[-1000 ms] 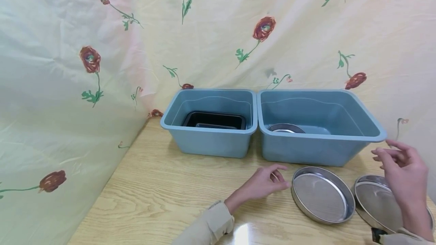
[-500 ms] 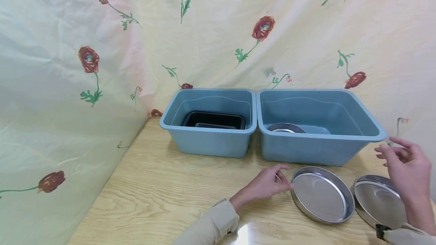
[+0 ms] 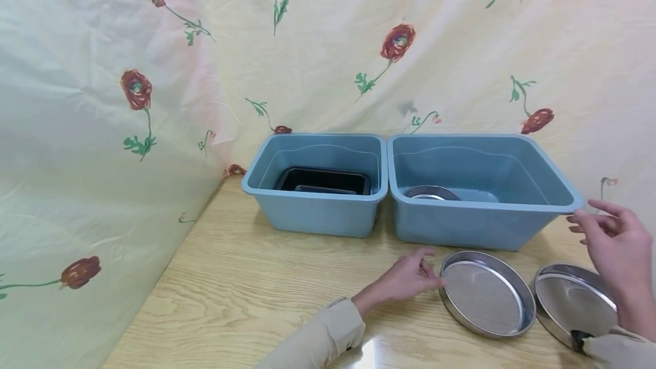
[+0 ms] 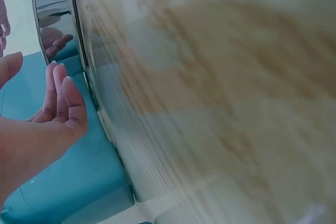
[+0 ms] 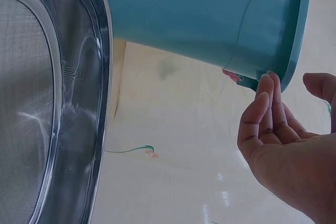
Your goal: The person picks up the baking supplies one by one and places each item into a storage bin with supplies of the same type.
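Two round metal sieves lie on the wooden table in front of two blue tubs. My left hand [image 3: 434, 267] rests open at the left rim of the nearer sieve [image 3: 487, 296]; in the left wrist view its straight fingers [image 4: 65, 95] lie beside the shiny rim [image 4: 52, 19], and contact is unclear. Higher up, my right hand [image 3: 581, 215] is open above the second sieve [image 3: 571, 303]. Its fingertips [image 5: 265, 90] touch the corner lip of the right tub [image 5: 210, 14]. Neither hand holds anything.
The left tub [image 3: 312, 218] holds a black tray [image 3: 323, 180]. The right tub [image 3: 461, 226] has another metal sieve [image 3: 430, 192] on its floor. A flowered cloth [image 3: 102, 101] hangs behind and to the left. Bare tabletop [image 3: 246, 289] lies at the left.
My left hand has crept right, up to the nearer sieve's rim. My right hand has drifted right and slightly up to the tub's corner, uncovering more of the second sieve.
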{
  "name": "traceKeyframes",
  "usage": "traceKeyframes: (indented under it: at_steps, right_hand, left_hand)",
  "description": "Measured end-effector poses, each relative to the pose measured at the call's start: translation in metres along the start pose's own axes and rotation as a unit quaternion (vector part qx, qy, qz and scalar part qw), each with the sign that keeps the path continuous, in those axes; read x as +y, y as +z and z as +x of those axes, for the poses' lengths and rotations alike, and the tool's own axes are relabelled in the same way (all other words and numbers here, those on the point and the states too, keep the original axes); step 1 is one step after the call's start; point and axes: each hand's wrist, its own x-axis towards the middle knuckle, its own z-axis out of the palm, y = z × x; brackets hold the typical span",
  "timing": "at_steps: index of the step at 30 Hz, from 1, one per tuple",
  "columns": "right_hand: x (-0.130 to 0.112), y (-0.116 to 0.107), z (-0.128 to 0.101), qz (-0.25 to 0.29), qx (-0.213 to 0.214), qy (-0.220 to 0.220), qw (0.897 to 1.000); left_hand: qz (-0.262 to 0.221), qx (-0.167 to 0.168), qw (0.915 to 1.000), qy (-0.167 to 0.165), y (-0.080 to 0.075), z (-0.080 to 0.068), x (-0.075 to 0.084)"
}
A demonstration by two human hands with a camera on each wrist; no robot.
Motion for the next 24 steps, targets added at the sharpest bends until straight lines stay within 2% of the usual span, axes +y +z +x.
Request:
traceKeyframes:
  at_steps: [11,24]
  right_hand:
    - [-0.002,-0.001,0.006,-0.018,-0.021,0.014,1.0]
    - [0.001,-0.001,0.014,-0.015,-0.039,0.008,0.999]
  left_hand:
    - [-0.002,0.006,0.9999,-0.014,0.009,0.007,0.002]
    - [0.015,0.014,0.9997,-0.015,0.012,0.008,0.003]
